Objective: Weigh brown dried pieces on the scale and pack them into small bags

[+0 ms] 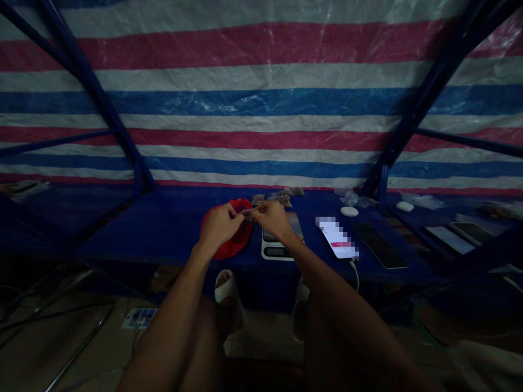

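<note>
Between my two hands a small clear plastic bag (247, 213) is held up, pinched at both sides. My left hand (222, 226) grips its left edge, above a red plastic bag (237, 247) on the blue shelf. Its right edge is pinched by my right hand (273, 218), which is over a white kitchen scale (281, 251) and hides part of its top plate. What is inside the small bag is too dark to make out. Behind my right hand lie several small clear bags (281, 197) with brown contents.
Right of the scale lie a lit phone (337, 238) with a white cable, a dark phone (382, 246), a white oval case (349, 211) and crumpled clear plastic (351, 197). Blue metal posts (394, 130) frame the shelf (122, 228), with a striped tarp (261, 103) behind.
</note>
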Tool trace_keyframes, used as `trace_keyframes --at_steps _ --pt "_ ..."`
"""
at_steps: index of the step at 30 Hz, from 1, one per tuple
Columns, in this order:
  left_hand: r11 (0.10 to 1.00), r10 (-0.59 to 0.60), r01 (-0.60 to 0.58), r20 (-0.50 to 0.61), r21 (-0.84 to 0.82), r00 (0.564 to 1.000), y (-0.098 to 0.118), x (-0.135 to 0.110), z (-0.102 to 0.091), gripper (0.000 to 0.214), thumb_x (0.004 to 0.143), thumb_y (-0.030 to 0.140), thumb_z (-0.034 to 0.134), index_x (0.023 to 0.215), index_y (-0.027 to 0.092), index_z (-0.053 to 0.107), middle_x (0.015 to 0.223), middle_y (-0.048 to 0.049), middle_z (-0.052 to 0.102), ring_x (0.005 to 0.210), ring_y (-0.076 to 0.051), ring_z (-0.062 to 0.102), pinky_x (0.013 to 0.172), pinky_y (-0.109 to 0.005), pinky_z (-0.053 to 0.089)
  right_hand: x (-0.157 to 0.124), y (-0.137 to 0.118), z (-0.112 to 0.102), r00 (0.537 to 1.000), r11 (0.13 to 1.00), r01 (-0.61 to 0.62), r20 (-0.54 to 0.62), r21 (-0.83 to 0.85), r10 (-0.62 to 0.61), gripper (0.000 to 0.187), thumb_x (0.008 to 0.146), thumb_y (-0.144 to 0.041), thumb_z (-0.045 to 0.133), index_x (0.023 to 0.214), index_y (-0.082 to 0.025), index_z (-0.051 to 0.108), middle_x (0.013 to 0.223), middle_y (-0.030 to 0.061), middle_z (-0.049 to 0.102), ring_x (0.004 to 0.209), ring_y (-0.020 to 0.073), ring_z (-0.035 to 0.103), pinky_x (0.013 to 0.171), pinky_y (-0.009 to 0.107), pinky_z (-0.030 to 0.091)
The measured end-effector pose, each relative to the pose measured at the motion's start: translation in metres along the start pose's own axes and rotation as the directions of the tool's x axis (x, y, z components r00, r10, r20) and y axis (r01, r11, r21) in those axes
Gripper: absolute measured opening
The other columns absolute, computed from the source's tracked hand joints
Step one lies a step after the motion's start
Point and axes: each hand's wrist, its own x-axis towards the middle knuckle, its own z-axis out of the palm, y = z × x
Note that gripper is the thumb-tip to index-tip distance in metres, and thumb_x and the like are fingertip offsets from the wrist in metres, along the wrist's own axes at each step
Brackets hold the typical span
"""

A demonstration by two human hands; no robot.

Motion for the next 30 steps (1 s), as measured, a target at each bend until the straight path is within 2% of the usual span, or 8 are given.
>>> trace_keyframes --at_steps 3,7,12,15,19,23,26,30 --pt "0.984 0.154 -0.156 -0.03 -0.084 0.988 -0.01 -0.001 0.004 0.021 0.09 0.037 0.061 0.103 0.021 0.064 0.11 -0.0106 0.076 0.103 -0.026 0.072 0.092 -0.038 0.053 0.003 0.001 0.0 1.0 0.994 -0.021 0.009 0.104 0.021 0.015 0.083 -0.023 0.068 0.07 -0.016 0.072 0.069 0.0039 0.071 0.064 0.0161 0.065 0.058 0.025 0.046" --pt "0.889 0.384 -0.377 -0.026 -0.259 0.923 -0.023 0.0 0.015 0.065 0.084 0.047 0.074 0.14 0.024 0.051 0.149 -0.0104 0.06 0.136 -0.027 0.058 0.115 -0.042 0.045 0.005 -0.001 0.001 0.989 0.928 -0.084 0.146 0.364 0.033 0.013 0.083 -0.021 0.061 0.073 -0.017 0.068 0.072 0.0012 0.068 0.062 0.0143 0.063 0.052 0.023 0.052" --pt "0.869 0.392 -0.38 -0.029 -0.318 0.92 -0.023 -0.001 0.017 0.043 0.095 0.048 0.061 0.13 0.023 0.057 0.125 -0.0068 0.073 0.115 -0.024 0.069 0.104 -0.039 0.052 0.005 -0.009 0.007 0.974 0.855 -0.184 0.205 0.485 0.094 0.015 0.084 -0.023 0.06 0.072 -0.017 0.067 0.065 -0.0017 0.062 0.054 0.0114 0.056 0.043 0.02 0.048" --pt "0.865 0.413 -0.409 -0.053 -0.29 0.909 -0.022 -0.003 0.015 0.046 0.097 0.047 0.057 0.135 0.021 0.052 0.127 -0.0089 0.071 0.115 -0.024 0.069 0.103 -0.039 0.052 0.004 -0.015 0.013 0.957 0.779 -0.271 0.244 0.566 0.156 0.016 0.085 -0.023 0.061 0.071 -0.017 0.066 0.062 -0.0027 0.061 0.05 0.0101 0.053 0.041 0.019 0.046" --pt "0.911 0.381 -0.38 -0.024 -0.16 0.924 -0.023 -0.002 0.007 0.051 0.094 0.05 0.062 0.135 0.022 0.053 0.13 -0.0096 0.071 0.115 -0.027 0.07 0.1 -0.04 0.054 0.004 -0.021 0.019 0.935 0.712 -0.351 0.27 0.608 0.23 0.019 0.089 -0.019 0.06 0.071 -0.017 0.065 0.06 -0.0025 0.061 0.05 0.0103 0.056 0.042 0.019 0.048" --pt "0.929 0.344 -0.357 0.123 0.1 0.931 -0.028 0.008 -0.012 0.043 0.101 0.055 0.046 0.123 0.021 0.061 0.114 -0.0114 0.077 0.104 -0.03 0.074 0.087 -0.04 0.055 0.008 -0.018 0.016 0.933 0.77 -0.356 0.251 0.529 0.259 0.021 0.092 -0.013 0.056 0.074 -0.016 0.066 0.072 0.0032 0.071 0.058 0.0126 0.066 0.041 0.018 0.048" --pt "0.832 0.315 -0.408 0.286 0.376 0.905 -0.029 0.023 -0.026 0.05 0.099 0.059 0.044 0.122 0.02 0.065 0.112 -0.015 0.078 0.102 -0.036 0.075 0.084 -0.043 0.055 0.01 -0.011 0.008 0.944 0.802 -0.33 0.19 0.498 0.27 0.017 0.094 -0.014 0.057 0.079 -0.016 0.065 0.076 0.0035 0.071 0.059 0.0128 0.067 0.041 0.019 0.049" --pt "0.606 0.251 -0.552 0.521 0.572 0.816 -0.017 0.042 -0.035 0.062 0.092 0.065 0.052 0.129 0.018 0.069 0.113 -0.0204 0.079 0.103 -0.04 0.075 0.086 -0.046 0.055 0.01 0.0 0.001 0.957 0.838 -0.289 0.171 0.463 0.235 0.014 0.094 -0.014 0.057 0.083 -0.017 0.065 0.076 0.0021 0.069 0.059 0.0133 0.067 0.04 0.019 0.048"
